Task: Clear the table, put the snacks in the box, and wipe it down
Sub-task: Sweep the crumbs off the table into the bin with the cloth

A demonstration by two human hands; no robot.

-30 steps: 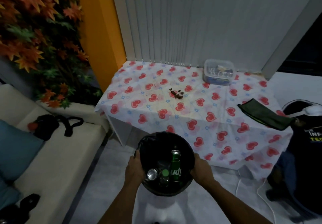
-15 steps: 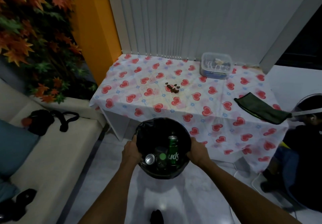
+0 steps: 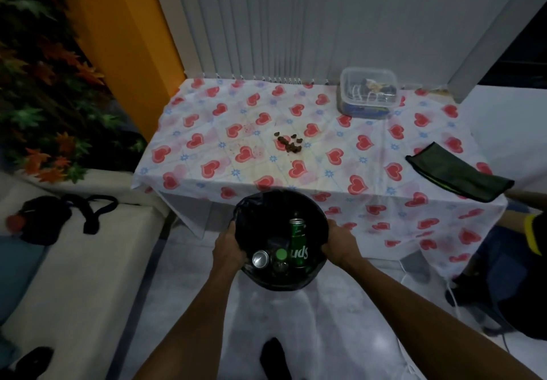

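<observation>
Both forearms are showing bare from the lower edge of the view up to the wrists, with no sleeve, watch or band on either. The left hand (image 3: 229,248) and the right hand (image 3: 340,245) are wearing no gloves or rings. A dark shoe (image 3: 273,359) is showing below.

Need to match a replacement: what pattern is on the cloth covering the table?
Red hearts and small blue flowers on the white tablecloth, clearest in the head view.
</observation>
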